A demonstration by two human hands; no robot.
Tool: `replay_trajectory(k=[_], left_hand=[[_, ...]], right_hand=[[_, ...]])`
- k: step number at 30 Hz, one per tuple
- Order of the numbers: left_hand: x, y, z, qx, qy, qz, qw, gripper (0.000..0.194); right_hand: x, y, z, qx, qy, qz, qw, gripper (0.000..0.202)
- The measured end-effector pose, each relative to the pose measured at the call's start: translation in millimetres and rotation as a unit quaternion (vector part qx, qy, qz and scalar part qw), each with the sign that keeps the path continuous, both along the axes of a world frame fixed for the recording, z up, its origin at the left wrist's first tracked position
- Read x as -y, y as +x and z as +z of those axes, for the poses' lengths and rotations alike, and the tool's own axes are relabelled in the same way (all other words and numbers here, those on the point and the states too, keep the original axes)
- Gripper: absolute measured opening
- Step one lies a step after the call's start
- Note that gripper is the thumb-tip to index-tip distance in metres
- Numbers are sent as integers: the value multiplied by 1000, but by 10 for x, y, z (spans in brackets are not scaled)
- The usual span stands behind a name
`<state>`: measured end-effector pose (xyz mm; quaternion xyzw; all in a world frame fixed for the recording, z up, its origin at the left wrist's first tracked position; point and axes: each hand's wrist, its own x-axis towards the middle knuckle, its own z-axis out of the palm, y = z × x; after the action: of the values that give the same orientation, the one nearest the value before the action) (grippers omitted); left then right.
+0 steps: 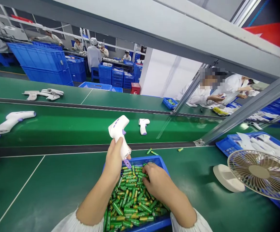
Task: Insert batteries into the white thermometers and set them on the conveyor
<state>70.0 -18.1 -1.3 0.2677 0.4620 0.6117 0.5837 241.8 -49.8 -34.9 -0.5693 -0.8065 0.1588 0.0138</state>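
Note:
My left hand (114,158) is closed round the handle of a white forehead thermometer (119,127) with purple buttons. Its purple battery cover (127,163) hangs open at the bottom of the handle. Below it stands a blue bin (163,162) full of loose green and gold batteries (130,196). My right hand (158,180) reaches into the bin's right side, its fingers and thumb curled on a battery among the others. The fingertips are partly hidden.
Other thermometers lie on the green conveyor, one at left (15,120) and one ahead (144,126). Loose batteries (152,152) lie behind the bin. A fan (258,172) and a blue tray (229,140) of white parts stand at right. A metal post (246,106) slants nearby; co-workers sit beyond.

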Motion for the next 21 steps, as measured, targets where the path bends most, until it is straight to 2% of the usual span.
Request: replay_trajectory(k=[10,12,14,16,18,21], left_hand=[[-29,-7,-78,-6,-1,-15,1000,41],[-27,-2,-79,-7,0,-16,1000,41],[-29,4,-77,-5,-8,-20,1000,42],[-33,6,-74,0,-19,-28,999,42],[-36,4,-73,9,-25,-30,999,44],[-35,-2,-78,20,-31,-20,999,49]], right_hand=[[77,-3,8,29,-10,26,999,13],[76,-8,29,8,2,25,1000,12],[72,-40,88,-67,20,-2,998,11],[67,-106,176,-208,24,-53,976,13],[62,-201,269,-350,1,-95,932,17],[50,-352,352,-467,-60,-118,874,18]])
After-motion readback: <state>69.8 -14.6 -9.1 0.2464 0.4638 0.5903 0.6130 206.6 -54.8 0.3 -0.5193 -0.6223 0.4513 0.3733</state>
